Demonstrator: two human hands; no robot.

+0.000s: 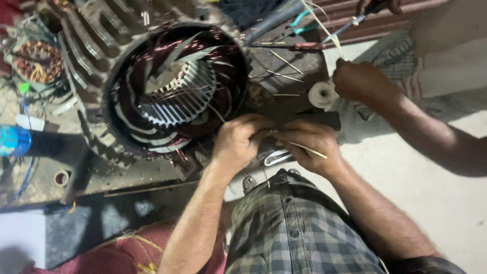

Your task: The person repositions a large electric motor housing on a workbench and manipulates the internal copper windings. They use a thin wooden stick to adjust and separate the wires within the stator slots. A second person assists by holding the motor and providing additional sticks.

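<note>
A large motor stator point(172, 86) lies on its side, its bore full of copper windings and pale insulation strips. Just right of its rim, my left hand point(238, 139) and my right hand point(307, 144) are closed together over a small dark piece. A thin pale stick point(309, 149) pokes out from my right fingers. White looped strips point(276, 157) lie just below my hands. What exactly my left fingers pinch is hidden.
Another person's hand point(360, 81) rests by a white tape roll point(323, 94) at right. Thin sticks point(284, 76) lie on the dark bench. A smaller wound stator point(36, 61) and a blue cylinder point(14, 140) sit at left. Pliers point(299, 23) lie at the top.
</note>
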